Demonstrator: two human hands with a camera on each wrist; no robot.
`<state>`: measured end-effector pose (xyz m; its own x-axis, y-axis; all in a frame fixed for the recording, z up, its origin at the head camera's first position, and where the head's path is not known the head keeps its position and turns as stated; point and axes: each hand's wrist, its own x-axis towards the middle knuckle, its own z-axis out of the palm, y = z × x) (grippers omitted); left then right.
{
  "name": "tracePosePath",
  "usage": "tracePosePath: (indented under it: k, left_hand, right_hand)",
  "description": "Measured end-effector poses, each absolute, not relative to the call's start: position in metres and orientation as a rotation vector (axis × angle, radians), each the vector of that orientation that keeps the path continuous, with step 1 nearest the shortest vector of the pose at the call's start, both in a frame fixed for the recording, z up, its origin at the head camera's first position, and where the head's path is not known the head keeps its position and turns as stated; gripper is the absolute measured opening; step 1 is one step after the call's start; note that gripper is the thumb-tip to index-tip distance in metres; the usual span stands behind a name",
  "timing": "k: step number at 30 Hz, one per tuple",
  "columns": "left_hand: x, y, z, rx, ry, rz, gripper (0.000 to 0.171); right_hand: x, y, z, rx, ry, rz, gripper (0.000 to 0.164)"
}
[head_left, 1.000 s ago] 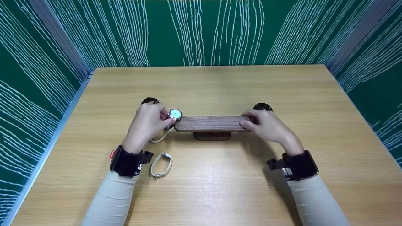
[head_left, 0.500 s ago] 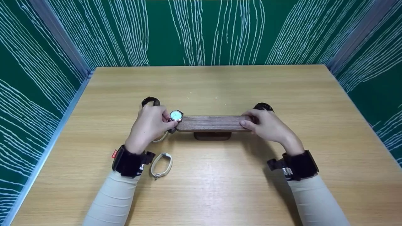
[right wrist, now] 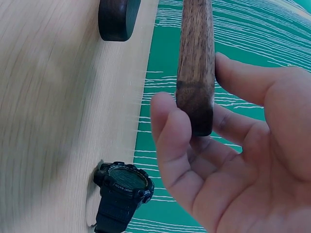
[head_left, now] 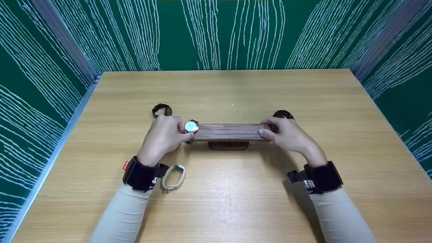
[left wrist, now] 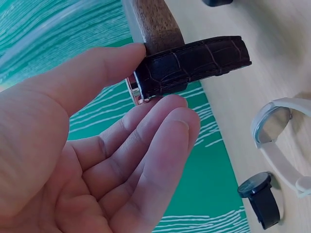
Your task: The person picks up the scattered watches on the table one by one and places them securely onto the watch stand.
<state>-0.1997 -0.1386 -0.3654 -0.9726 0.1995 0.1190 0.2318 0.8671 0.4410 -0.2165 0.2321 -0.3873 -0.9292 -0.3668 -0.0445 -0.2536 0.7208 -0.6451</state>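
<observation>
1. Green wall (head_left: 175, 37) past far edge of table (head_left: 229, 192); wooden stand (head_left: 231, 132) mid-table.
2. Left hand (head_left: 165, 134) pinches watch (head_left: 191, 126) at stand's left end; right hand (head_left: 289, 136) grips other end.
3. Loosened right grip could tip stand.

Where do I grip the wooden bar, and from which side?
Probably the wooden bar's right end, coming from the right. That end overhangs the base and is slim enough to pinch, as the right hand does; the watch in the left hand crowds the other end.
</observation>
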Motion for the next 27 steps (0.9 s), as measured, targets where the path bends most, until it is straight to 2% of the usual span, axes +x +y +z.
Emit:
tracePosePath:
  k: [13, 27]
  left_hand:
    - [-0.197, -0.135, -0.367, -0.326, -2.974, -0.716, 0.029]
    - [-0.195, -0.128, -0.368, -0.254, -2.988, -0.708, 0.041]
  right_hand:
    - [-0.216, 0.231, -0.387, -0.512, 2.767, -1.001, 0.034]
    - [-0.217, 0.231, -0.386, -0.487, 2.751, -0.991, 0.038]
